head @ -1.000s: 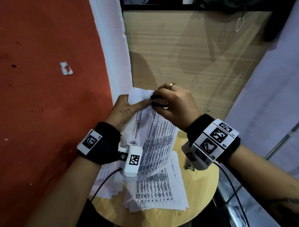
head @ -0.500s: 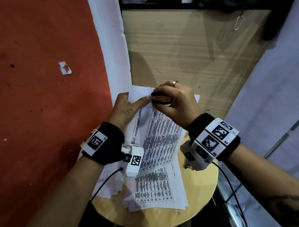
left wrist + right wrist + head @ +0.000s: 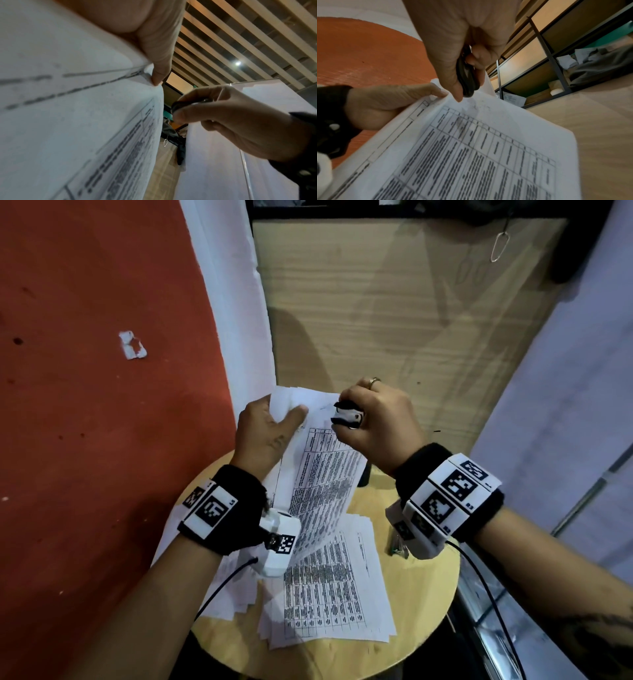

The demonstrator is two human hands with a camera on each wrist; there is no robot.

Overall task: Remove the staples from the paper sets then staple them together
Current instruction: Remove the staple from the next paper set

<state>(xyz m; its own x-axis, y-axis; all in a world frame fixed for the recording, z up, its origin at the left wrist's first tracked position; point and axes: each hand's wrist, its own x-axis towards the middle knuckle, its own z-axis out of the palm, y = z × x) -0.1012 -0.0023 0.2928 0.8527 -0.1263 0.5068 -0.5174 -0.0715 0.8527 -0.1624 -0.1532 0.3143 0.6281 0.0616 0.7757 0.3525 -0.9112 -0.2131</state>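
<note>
A set of printed table sheets [image 3: 322, 474] is held up above the round wooden table [image 3: 421, 604]. My left hand [image 3: 270, 429] pinches its top left corner, thumb on the front face; the left wrist view shows the thumb tip [image 3: 157, 77] on the paper's edge [image 3: 102, 121]. My right hand [image 3: 373, 422] grips a small black staple remover [image 3: 346, 416] at the sheet's top edge. In the right wrist view the staple remover [image 3: 467, 79] sits between thumb and fingers just above the paper set [image 3: 488, 142]. I cannot make out a staple.
More printed sheets [image 3: 329, 604] lie spread on the table under the held set. A small metal object [image 3: 397, 544] lies on the table below my right wrist. A red wall [image 3: 85, 405] is on the left, a wood panel [image 3: 394, 320] behind, shelving [image 3: 539, 60] nearby.
Both hands and the held sheets have risen slightly. The left thumb has shifted up onto the corner, and the staple remover has moved a little right along the top edge.
</note>
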